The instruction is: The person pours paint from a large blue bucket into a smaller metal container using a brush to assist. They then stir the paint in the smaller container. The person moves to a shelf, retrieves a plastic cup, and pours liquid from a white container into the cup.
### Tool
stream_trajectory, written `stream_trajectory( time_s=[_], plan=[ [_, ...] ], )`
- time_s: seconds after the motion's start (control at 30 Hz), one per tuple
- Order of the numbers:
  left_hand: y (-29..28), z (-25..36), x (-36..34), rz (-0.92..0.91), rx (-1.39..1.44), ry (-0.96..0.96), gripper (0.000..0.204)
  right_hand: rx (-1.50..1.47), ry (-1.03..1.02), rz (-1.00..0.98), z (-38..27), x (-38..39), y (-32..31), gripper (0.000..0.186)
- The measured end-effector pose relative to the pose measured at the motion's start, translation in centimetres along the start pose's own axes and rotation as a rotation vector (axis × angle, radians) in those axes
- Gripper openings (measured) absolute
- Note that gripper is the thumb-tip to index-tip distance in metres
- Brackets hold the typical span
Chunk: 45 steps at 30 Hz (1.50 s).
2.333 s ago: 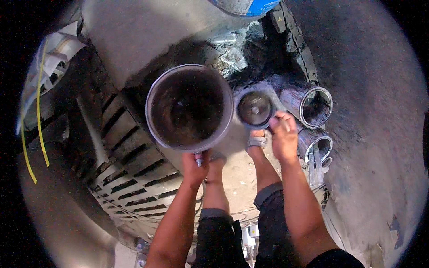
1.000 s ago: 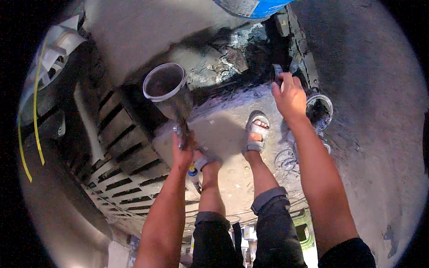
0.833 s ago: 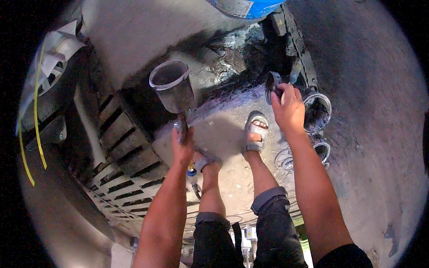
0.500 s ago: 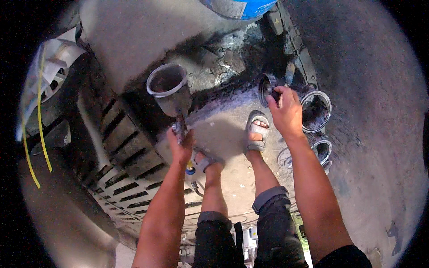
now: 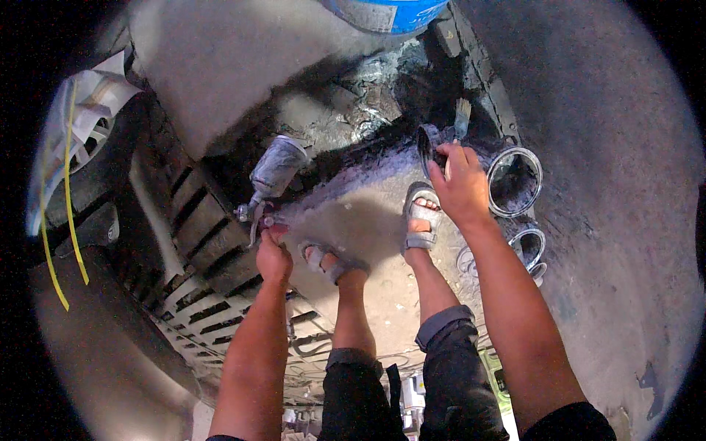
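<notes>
The left hand (image 5: 273, 259) grips the spray gun (image 5: 262, 213), its cup (image 5: 275, 169) tilted, while the right hand (image 5: 465, 187) pinches the round lid (image 5: 424, 145) near the open can (image 5: 540, 184) — lid apparently removed, not yet on the cup.

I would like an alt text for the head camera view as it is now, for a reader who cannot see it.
A person's left hand holds a tilted spray gun, while the right hand holds a round, dark lid. A brush shows beyond that hand; open cans are at its right.
</notes>
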State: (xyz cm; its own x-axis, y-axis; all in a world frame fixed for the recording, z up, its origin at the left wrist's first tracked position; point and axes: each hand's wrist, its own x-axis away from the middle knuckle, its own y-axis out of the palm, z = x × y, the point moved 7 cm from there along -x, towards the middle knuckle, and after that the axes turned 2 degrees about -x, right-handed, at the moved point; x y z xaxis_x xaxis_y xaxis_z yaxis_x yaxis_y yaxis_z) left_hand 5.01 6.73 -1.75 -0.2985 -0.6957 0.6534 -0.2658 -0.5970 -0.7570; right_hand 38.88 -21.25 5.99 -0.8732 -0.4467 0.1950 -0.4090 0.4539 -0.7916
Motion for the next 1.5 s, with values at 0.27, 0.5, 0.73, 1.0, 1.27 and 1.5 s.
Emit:
stream_trajectory(
  time_s=[0.27,0.5,0.73,1.0,1.27,1.5],
  plan=[
    [-1.2,-0.1,-0.2,-0.005,-0.158,0.025,0.042,-0.034,-0.05,0.033,-1.5,-0.2,0.0,0.03],
    [-0.4,-2.0,0.5,-0.034,-0.045,0.031,0.036,-0.091,-0.012,0.056,-2.0,-2.0,0.5,0.031],
    [2.9,-5.3,0.7,-0.267,0.501,0.075,0.032,-0.147,0.263,-0.004,1.0,-1.5,0.9,0.03],
    [-2.0,3.7,4.8,-0.377,0.935,0.096,0.02,-1.27,0.891,-0.061,-6.2,6.4,4.8,0.031],
    [-8.1,8.7,6.7,-0.281,0.967,0.212,0.02,-1.419,0.745,-0.185,-10.5,10.7,8.5,0.034],
    [-8.5,5.9,6.6,-0.114,1.116,0.296,0.018,-1.237,0.57,-0.286,-10.2,8.4,8.9,0.04]
  ],
)
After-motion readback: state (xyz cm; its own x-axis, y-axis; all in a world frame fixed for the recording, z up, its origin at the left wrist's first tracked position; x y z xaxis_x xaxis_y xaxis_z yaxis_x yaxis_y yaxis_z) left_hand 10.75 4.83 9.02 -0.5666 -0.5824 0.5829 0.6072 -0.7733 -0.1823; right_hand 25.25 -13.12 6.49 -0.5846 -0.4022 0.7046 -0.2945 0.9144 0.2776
